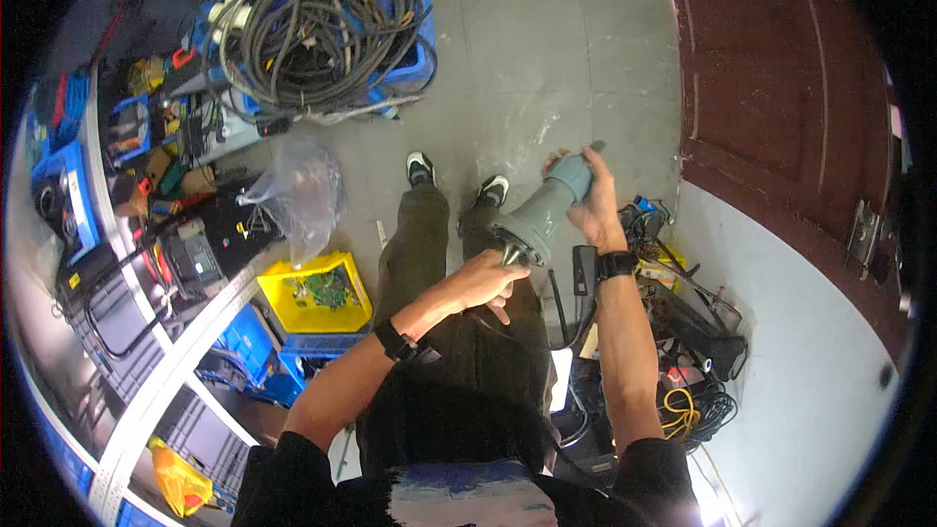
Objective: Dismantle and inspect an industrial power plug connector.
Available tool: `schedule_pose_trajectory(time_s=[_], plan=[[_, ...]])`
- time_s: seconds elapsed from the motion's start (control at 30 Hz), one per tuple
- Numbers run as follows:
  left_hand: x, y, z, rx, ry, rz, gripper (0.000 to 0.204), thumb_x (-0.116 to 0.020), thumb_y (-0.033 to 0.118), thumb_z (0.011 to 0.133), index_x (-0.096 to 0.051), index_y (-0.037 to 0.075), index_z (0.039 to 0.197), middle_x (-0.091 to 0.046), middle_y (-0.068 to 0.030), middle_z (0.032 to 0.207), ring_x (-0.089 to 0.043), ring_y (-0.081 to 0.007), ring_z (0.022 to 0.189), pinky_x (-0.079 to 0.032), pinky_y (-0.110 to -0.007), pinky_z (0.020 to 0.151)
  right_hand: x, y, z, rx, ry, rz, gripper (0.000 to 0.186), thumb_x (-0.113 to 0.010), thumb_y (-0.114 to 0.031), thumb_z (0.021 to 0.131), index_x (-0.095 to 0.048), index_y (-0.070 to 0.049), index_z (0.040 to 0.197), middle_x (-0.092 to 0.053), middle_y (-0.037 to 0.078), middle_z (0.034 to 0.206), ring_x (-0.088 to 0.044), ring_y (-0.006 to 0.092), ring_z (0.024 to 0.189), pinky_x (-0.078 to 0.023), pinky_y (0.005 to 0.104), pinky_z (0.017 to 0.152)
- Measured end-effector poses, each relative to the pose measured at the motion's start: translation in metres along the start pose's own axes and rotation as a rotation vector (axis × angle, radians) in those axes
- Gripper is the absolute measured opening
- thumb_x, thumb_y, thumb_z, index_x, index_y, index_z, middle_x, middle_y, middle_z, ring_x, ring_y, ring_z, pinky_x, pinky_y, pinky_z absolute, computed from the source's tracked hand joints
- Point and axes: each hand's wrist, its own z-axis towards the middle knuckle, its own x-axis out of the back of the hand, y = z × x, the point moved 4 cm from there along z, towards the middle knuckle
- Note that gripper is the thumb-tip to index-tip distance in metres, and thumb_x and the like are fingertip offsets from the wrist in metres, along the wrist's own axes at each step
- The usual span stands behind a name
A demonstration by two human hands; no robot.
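Note:
A large grey industrial connector (542,210) with a flared rim and a blue-grey collar is held tilted in front of my legs. My right hand (597,200) wraps round its collar at the far end, with the thumb and fingers on opposite sides. At the flared near end my left hand (485,285) has its fingers curled about a small silver tapered piece (511,253), which meets the rim. Whether that piece belongs to the connector or is a separate tool, I cannot tell. My left fingertips are partly hidden.
Coiled black cables (322,34) fill a blue crate at the far left. Nearer stand a clear plastic bag (301,195), a yellow bin (278,298) holding small green parts, and a white metal shelf frame (166,385). Right: tangled cables (698,410), a white wall (771,332) and a brown door (771,68).

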Motion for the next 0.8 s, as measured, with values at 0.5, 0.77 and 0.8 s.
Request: schedule_pose_trajectory(time_s=[0.5, 0.77, 0.8], plan=[[0.055, -0.011, 0.030, 0.083, 0.130, 0.014, 0.023, -0.058, 0.020, 0.104, -0.045, 0.013, 0.086, -0.041, 0.0064, 0.064, -0.046, -0.0082, 0.049, -0.064, -0.044, 0.057, 0.052, 0.085, -0.024, -0.185, 0.042, -0.250, 0.068, -0.057, -0.052, 0.104, -0.043, -0.005, 0.151, -0.058, 0.016, 0.140, -0.057, 0.0277, 0.126, -0.044, 0.0432, 0.111], [0.082, -0.004, 0.014, 0.127, 0.100, 0.102, 0.027, -0.056, 0.023, 0.105, -0.046, 0.009, 0.084, -0.048, 0.0028, 0.064, -0.050, -0.0089, 0.048, -0.063, -0.039, 0.053, -0.003, 0.110, 0.014, -0.162, 0.131, -0.206, 0.066, -0.071, -0.048, 0.097, -0.050, 0.000, 0.137, -0.070, 0.015, 0.114, -0.070, 0.0257, 0.102, -0.058, 0.0404, 0.093], [0.085, -0.004, 0.010, 0.127, 0.104, 0.102, 0.027, -0.056, 0.023, 0.105, -0.046, 0.009, 0.084, -0.048, 0.0028, 0.064, -0.050, -0.0089, 0.048, -0.063, -0.039, 0.053, -0.014, 0.113, 0.017, -0.164, 0.128, -0.205, 0.066, -0.071, -0.048, 0.097, -0.050, 0.000, 0.137, -0.070, 0.015, 0.114, -0.070, 0.0257, 0.102, -0.058, 0.0404, 0.093]])
